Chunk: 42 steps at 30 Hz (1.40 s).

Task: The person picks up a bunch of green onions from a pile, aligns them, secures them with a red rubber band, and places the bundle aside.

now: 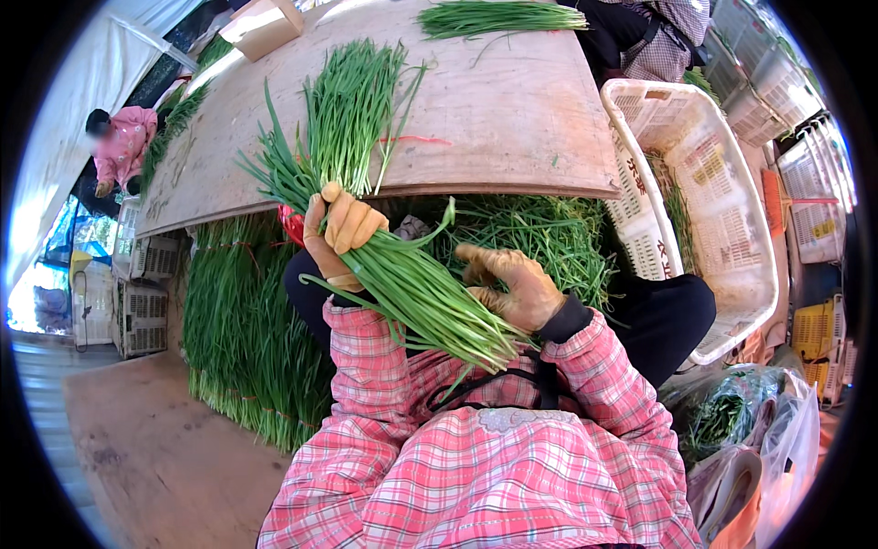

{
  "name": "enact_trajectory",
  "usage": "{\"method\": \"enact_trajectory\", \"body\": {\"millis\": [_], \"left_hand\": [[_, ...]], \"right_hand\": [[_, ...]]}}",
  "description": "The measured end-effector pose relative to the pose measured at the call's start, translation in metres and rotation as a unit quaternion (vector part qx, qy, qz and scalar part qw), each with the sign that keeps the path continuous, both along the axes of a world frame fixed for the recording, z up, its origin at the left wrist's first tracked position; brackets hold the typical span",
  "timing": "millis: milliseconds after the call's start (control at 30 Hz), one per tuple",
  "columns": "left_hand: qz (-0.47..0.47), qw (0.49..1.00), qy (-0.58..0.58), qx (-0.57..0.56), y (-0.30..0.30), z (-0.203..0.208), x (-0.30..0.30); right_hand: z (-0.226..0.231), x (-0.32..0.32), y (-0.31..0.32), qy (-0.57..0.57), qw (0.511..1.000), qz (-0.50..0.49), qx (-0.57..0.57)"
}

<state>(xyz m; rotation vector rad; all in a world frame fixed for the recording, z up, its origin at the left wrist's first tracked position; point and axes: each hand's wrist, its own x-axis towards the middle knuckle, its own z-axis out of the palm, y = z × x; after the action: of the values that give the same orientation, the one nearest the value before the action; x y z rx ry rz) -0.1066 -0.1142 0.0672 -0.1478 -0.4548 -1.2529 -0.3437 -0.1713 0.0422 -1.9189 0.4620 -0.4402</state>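
My left hand (346,229), in a tan glove, is closed round a bunch of garlic chives (430,297). The green tips fan out toward the table, and the pale cut ends slant down to the right over my lap. My right hand (514,284), gloved too, is beside the stalks with thumb and forefinger apart; whether it touches them I cannot tell. Another pile of chives (352,114) lies on the wooden table (512,119) just beyond my left hand. Loose chives (549,238) are heaped below the table's near edge, behind my right hand.
Bound chives (251,320) stand stacked at my left. To the right is a white plastic crate (732,238), with a clear bag of greens (732,412) nearer me. More chives (498,16) and a cardboard box (263,26) are at the far side. A person in pink (126,142) sits far left.
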Motion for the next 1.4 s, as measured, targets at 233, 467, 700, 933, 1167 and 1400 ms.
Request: {"method": "enact_trajectory", "body": {"millis": [233, 467, 700, 933, 1167, 1400], "left_hand": [[0.091, 0.985, -0.033, 0.142, -0.004, -0.001, 0.028], [0.153, 0.962, -0.004, 0.228, -0.012, -0.014, 0.064], [0.287, 0.866, -0.04, 0.407, -0.028, -0.006, 0.033], [0.217, 0.844, -0.102, 0.48, -0.044, 0.0, 0.001], [0.297, 0.815, -0.117, 0.485, -0.051, -0.044, 0.016], [0.321, 0.814, -0.111, 0.472, -0.035, -0.069, 0.055]], "right_hand": [[-0.006, -0.03, 0.005, -0.027, 0.985, 0.006, 0.171], [-0.036, -0.087, -0.004, 0.013, 0.955, -0.262, 0.141], [0.025, -0.034, 0.007, -0.025, 0.941, -0.187, -0.281], [-0.036, -0.014, -0.028, -0.059, 0.894, -0.351, -0.272], [-0.075, -0.088, -0.058, 0.056, 0.79, -0.529, -0.305], [-0.023, -0.083, -0.03, 0.054, 0.897, -0.317, -0.303]]}}
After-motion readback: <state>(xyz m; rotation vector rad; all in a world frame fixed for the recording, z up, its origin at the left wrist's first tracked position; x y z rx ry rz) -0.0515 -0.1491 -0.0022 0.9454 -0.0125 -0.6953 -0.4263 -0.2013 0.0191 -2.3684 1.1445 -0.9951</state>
